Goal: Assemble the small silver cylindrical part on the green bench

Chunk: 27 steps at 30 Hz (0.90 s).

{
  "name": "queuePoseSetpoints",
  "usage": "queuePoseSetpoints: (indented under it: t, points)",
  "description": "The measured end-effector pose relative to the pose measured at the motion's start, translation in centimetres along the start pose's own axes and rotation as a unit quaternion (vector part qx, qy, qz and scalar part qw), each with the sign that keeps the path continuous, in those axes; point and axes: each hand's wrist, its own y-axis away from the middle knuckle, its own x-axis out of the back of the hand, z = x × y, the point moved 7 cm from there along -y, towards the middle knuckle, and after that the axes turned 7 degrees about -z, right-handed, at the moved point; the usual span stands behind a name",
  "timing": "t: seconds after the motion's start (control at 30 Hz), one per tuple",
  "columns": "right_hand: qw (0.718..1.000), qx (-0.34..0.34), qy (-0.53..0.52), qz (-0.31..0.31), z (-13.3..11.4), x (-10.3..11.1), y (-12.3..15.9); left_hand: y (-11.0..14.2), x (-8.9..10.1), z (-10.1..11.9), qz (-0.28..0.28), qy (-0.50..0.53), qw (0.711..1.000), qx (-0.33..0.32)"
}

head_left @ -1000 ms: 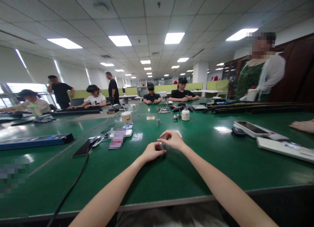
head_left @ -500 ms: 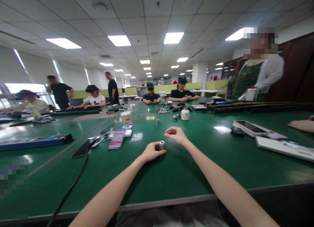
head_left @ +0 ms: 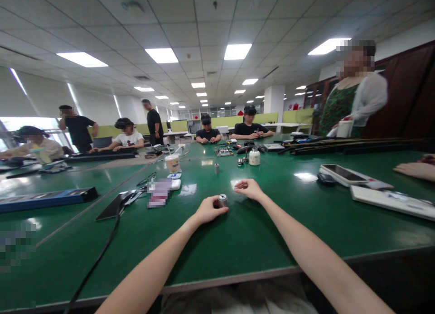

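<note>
Left hand has its fingers round a little metal cylinder on the green table; right hand is off it, fingers loosely curled, can't tell if they pinch anything. Further back: a cup with a straw, contents unclear, and a white jar. Big office, ceiling lights on.

An office: ceiling light panels, green partitions, white desks and people seated around a shared green counter.

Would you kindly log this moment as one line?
left hand: holding metal cylinder | right hand: open, apart from it | second cylinder: standing farther off
</note>
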Motion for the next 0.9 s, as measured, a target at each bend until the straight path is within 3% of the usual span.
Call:
queuePoseSetpoints:
  t: [0.13, 0.27, 0.4, 0.63, 0.9]
  points:
    - [0.997, 0.06, -0.036, 0.02, -4.2, -1.2, 0.4, 0.0, 0.0, -0.1, 0.001, 0.001, 1.0, -0.004]
    - [0.995, 0.091, -0.011, -0.051, -6.9, -3.8, 1.2, -0.1, 0.0, -0.2, 0.007, 0.005, 1.0, -0.012]
    - [0.992, 0.091, 0.022, -0.081, -7.2, -5.0, 1.8, -0.1, -0.1, -0.3, 0.004, 0.004, 1.0, -0.013]
    - [0.988, 0.12, 0.087, -0.052, -8.2, -4.7, 2.2, 0.0, 0.0, -0.1, 0.008, 0.001, 1.0, -0.006]
    - [0.99, 0.099, 0.061, -0.084, -8.2, -5.2, 2.5, -0.1, 0.0, -0.2, 0.012, -0.007, 1.0, -0.014]
